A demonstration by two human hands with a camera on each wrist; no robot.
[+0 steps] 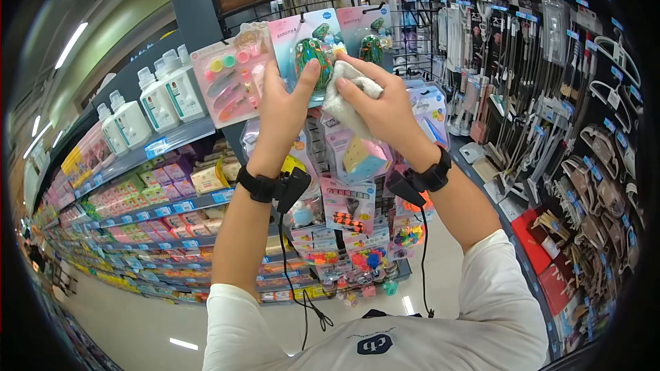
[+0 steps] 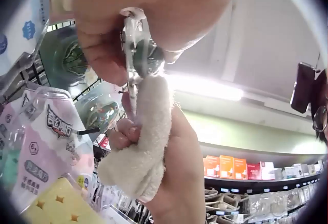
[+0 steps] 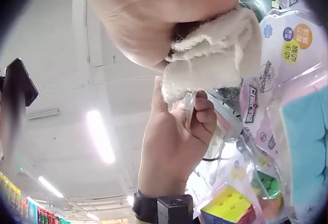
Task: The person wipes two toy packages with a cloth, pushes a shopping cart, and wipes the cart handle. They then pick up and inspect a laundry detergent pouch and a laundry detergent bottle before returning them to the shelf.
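Hands meet high at a wire display rack (image 1: 419,34) hung with toy blister packs. The left hand (image 1: 282,113) grips the edge of a blue turtle toy pack (image 1: 311,51), thumb laid up its front and fingers curled behind; the pack hangs on the rack's top row. From the left wrist view, that hand's fingers (image 2: 107,54) pinch the clear plastic edge of the pack. The right hand (image 1: 388,110) clutches a folded white cloth (image 1: 347,96) and presses it against the right side of the same pack, just beside the left thumb. In the right wrist view the cloth (image 3: 215,60) sits bunched under the right palm, touching the plastic, with the left hand (image 3: 174,142) directly below it.

A second turtle pack (image 1: 368,38) hangs just right of the first, and a pink pack of coloured pieces (image 1: 230,82) hangs to its left. Below the hands hangs a pack with a pastel puzzle cube (image 1: 361,154). White pump bottles (image 1: 168,93) stand on a shelf to the left, and hangers and tools fill the wall on the right. Both wrists wear black straps with small cameras.
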